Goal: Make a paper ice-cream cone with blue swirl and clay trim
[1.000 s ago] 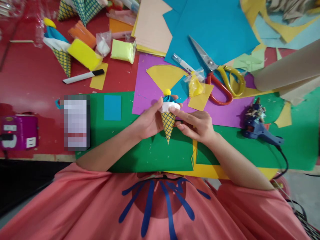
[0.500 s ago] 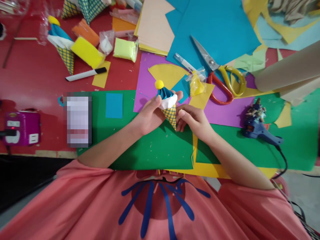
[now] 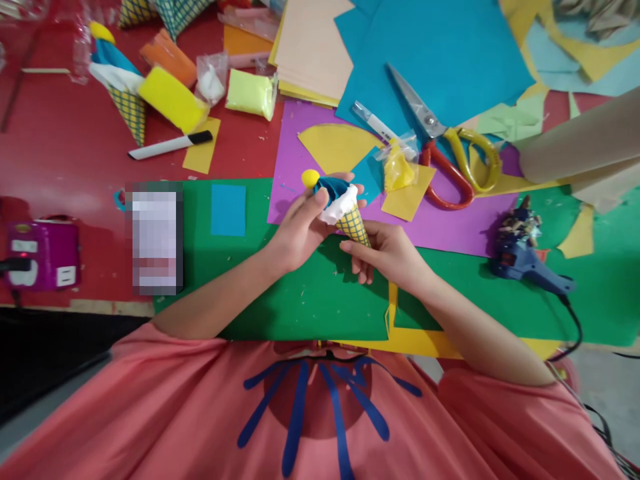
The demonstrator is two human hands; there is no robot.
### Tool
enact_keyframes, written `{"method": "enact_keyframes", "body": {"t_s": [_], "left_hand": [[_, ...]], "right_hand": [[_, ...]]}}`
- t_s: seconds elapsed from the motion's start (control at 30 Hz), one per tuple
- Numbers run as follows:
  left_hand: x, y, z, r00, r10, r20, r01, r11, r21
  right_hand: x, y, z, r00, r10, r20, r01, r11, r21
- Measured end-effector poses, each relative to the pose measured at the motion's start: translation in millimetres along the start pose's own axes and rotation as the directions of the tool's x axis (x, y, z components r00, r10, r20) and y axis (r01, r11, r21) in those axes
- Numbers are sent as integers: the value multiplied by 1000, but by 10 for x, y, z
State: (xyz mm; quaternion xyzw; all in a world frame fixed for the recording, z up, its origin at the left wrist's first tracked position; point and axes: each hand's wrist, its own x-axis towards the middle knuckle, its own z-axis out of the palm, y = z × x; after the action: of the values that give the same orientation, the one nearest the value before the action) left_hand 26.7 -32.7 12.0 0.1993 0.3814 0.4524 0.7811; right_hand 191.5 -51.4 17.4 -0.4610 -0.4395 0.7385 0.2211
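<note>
A small paper ice-cream cone with a yellow grid pattern, a white and blue top and a yellow ball is tilted to the upper left above the green sheet. My left hand grips its white and blue top. My right hand holds the cone's pointed end from below. Both hands hover over the join of the green and purple paper.
Red-and-yellow scissors, a white pen and a bag of yellow clay lie just beyond the hands. A blue glue gun rests at right, its cord trailing off the edge. Another finished cone, a marker and foam blocks lie far left.
The cone has swung from pointing toward me to lying tilted, tip to the right. My right hand has shifted from the white top down to the cone's tip.
</note>
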Motion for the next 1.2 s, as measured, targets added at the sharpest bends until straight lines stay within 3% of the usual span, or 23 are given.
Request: {"method": "enact_keyframes", "body": {"t_s": [0.2, 0.27, 0.43, 0.5, 0.63, 0.73, 0.83, 0.93, 1.0, 1.07, 1.2], "left_hand": [[61, 17, -36, 996, -91, -23, 89, 994, -68], [79, 23, -45, 996, -85, -23, 83, 994, -74], [84, 24, -55, 995, -98, -4, 97, 994, -50], [77, 25, -41, 993, -119, 15, 120, 991, -60], [69, 29, -23, 986, -158, 60, 161, 985, -60], [67, 19, -41, 991, -113, 77, 115, 993, -30], [59, -7, -55, 994, -89, 64, 88, 996, 18], [48, -24, -41, 993, -118, 33, 117, 993, 18], [44, -22, -25, 993, -118, 31, 118, 993, -3], [45, -11, -14, 993, -111, 35, 111, 994, -16], [54, 13, -22, 991, -128, 34, 129, 992, -16]], "right_hand": [[-38, -38, -59, 992, -125, 17, 126, 989, -75], [-47, -56, -83, 980, -196, -27, 194, 978, -83], [-36, -45, -141, 891, -411, -194, 377, 907, -189], [-20, -25, -162, 871, -455, -184, 422, 886, -194], [4, 5, -191, 884, -455, -105, 440, 887, -138], [0, 23, -207, 863, -494, -103, 472, 862, -184], [-14, 39, -219, 785, -617, -63, 533, 724, -438], [-16, 52, -226, 678, -727, 109, 573, 429, -699], [-7, 61, -228, 643, -741, 192, 564, 289, -773], [7, 70, -231, 637, -740, 217, 548, 237, -802], [30, 75, -240, 629, -747, 213, 546, 230, -805]]}}
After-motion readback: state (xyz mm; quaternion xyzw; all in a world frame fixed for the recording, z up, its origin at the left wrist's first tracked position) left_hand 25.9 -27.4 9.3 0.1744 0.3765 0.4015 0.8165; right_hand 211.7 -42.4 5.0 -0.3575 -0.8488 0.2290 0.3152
